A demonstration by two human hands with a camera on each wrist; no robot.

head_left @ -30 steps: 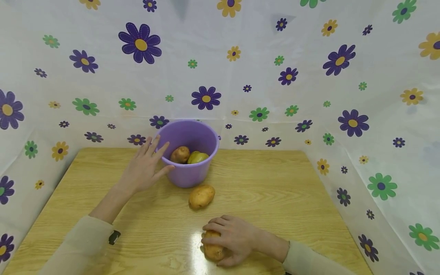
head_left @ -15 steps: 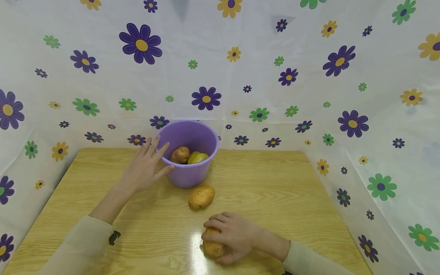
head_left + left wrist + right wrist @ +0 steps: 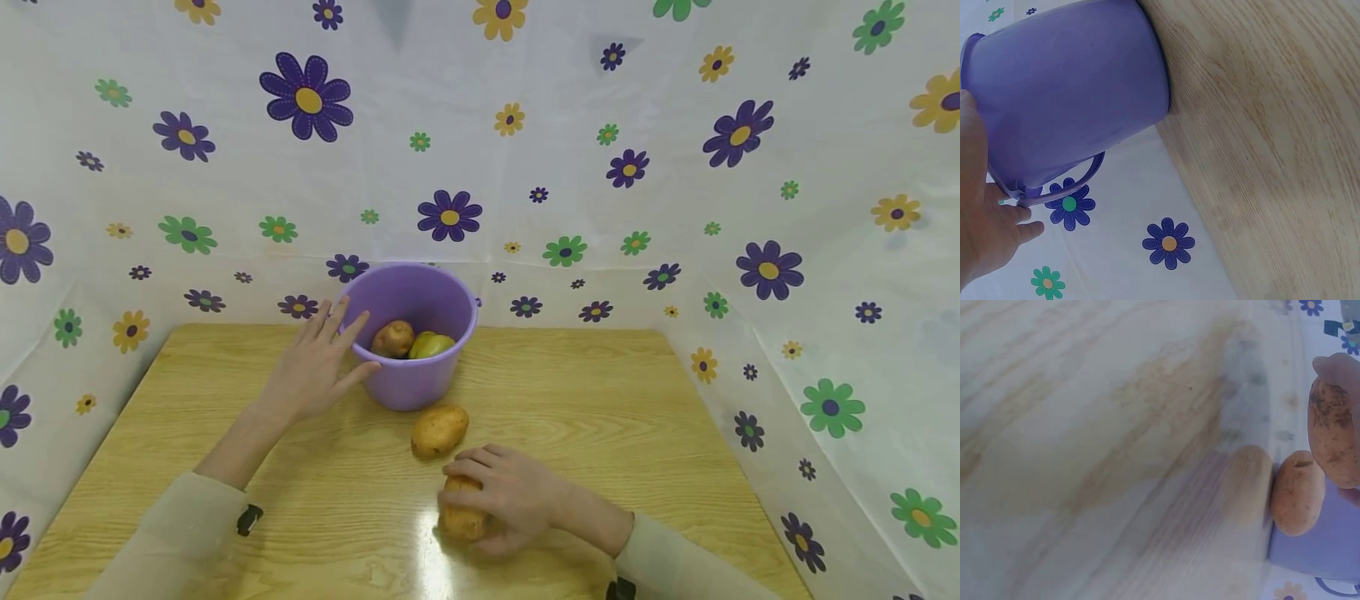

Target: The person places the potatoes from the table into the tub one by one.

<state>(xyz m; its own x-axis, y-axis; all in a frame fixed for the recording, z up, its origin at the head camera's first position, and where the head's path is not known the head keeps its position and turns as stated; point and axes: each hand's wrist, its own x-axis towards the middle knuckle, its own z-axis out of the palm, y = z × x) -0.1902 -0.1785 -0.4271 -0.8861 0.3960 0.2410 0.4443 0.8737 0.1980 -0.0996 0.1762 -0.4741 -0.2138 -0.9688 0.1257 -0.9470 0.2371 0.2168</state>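
Note:
My right hand (image 3: 513, 496) curls its fingers and thumb around a potato (image 3: 462, 521) near the front middle of the table. In the right wrist view this potato (image 3: 1333, 434) shows dark soil marks and looks raised off the tabletop. My left hand (image 3: 311, 367) lies with fingers spread at the left rim of a purple bucket (image 3: 412, 383), the thumb against its near side. Inside the bucket are a brownish potato (image 3: 393, 339) and a glossy yellow-green piece like a pepper (image 3: 431, 344). Another potato (image 3: 440, 430) rests on the table just in front of the bucket.
The wooden table (image 3: 600, 417) ends at a white cloth (image 3: 562, 208) with printed flowers, hung behind and at both sides. The bucket's handle (image 3: 1088, 184) hangs down its outer side in the left wrist view.
My right hand has moved slightly away from me with the potato, toward the potato near the bucket. The left hand and the bucket have stayed in place.

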